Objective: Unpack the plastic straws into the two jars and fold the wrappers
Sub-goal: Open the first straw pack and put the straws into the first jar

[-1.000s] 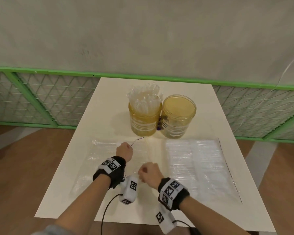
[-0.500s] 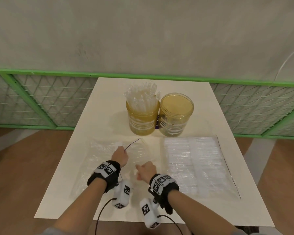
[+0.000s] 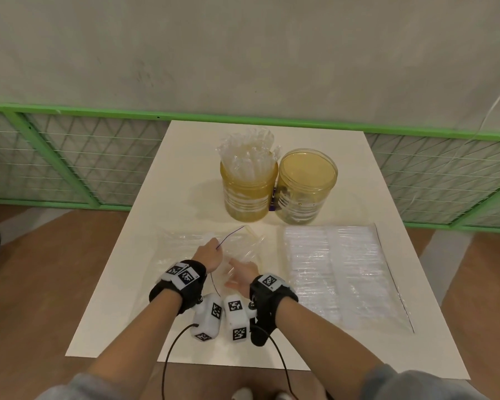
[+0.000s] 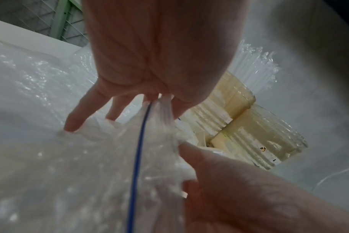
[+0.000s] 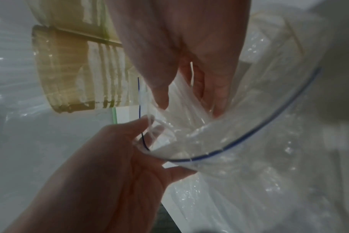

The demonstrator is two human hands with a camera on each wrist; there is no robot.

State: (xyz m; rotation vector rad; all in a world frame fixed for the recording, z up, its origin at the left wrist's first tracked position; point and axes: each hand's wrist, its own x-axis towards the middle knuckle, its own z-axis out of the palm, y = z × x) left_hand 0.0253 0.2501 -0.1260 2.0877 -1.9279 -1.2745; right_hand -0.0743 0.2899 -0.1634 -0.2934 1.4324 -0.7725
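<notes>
We see the near wrapper (image 3: 185, 246), a clear bag with a thin blue seal line, lying on the white worktop (image 3: 185, 157) and lifted at its mouth between both hands. Our left hand (image 3: 210, 254) pinches the bag's rim at the blue line between thumb and the nearer fingers, while its outer fingers stretch down onto the plastic. Our right hand (image 3: 241, 277) sits just beside the left, thumb and fingers closed on the opposite lip of the same mouth, so the opening is pulled apart between them. Beyond the hands stand two amber jars, touching: the left jar (image 3: 247, 194) is packed with clear straws (image 3: 247, 153) standing upright, the right jar (image 3: 306, 189) shows none. A second wrapper (image 3: 338, 272), holding straws, lies flat to the right of our hands.
</notes>
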